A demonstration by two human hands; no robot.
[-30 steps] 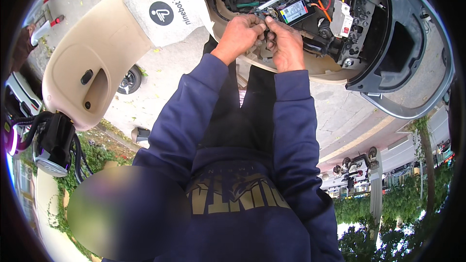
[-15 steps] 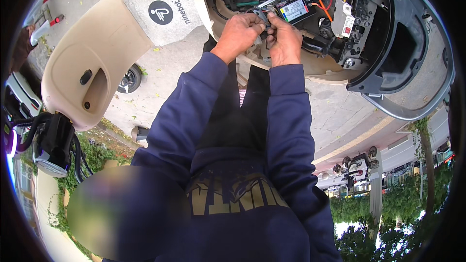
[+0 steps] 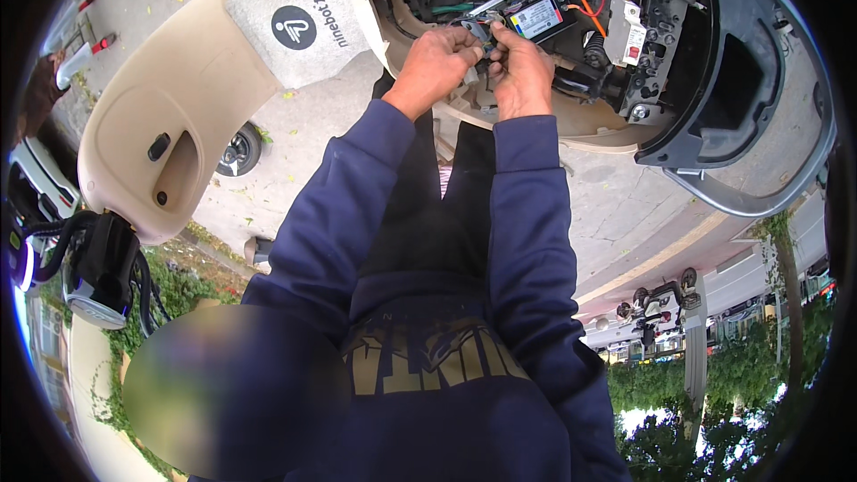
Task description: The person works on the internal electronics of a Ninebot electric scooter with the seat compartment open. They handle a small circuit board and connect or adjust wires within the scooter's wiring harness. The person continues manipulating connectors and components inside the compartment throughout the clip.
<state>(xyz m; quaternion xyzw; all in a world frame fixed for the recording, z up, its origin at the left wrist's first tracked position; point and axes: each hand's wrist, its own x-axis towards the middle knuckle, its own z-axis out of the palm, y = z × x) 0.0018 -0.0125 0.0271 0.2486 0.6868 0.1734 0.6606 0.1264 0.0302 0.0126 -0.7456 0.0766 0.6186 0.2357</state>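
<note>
Both my hands meet over the opened body of a beige electric scooter [image 3: 134, 143]. My left hand [image 3: 437, 62] is closed, thumb and fingers pinching a small grey connector [image 3: 475, 29] with thin wires. My right hand [image 3: 520, 71] pinches close beside it; its fingertips hide what they hold, perhaps part of the same wiring. Just beyond the fingers sits a black controller box [image 3: 536, 20] with a white label. Orange and red cables [image 3: 593, 11] run from it toward a white breaker switch [image 3: 625, 34] on the right.
A grey mat [image 3: 299, 18] lies on the footboard at left. The black tail frame and grab rail [image 3: 750, 187] curve around the right. Handlebar and headlight [image 3: 94, 290] stand at lower left. A wheel [image 3: 239, 150] rests on the pavement. A parked scooter [image 3: 656, 308] is farther off.
The scooter has shifted very slightly in view. Both hands stay together at the wiring, with almost the same pinch.
</note>
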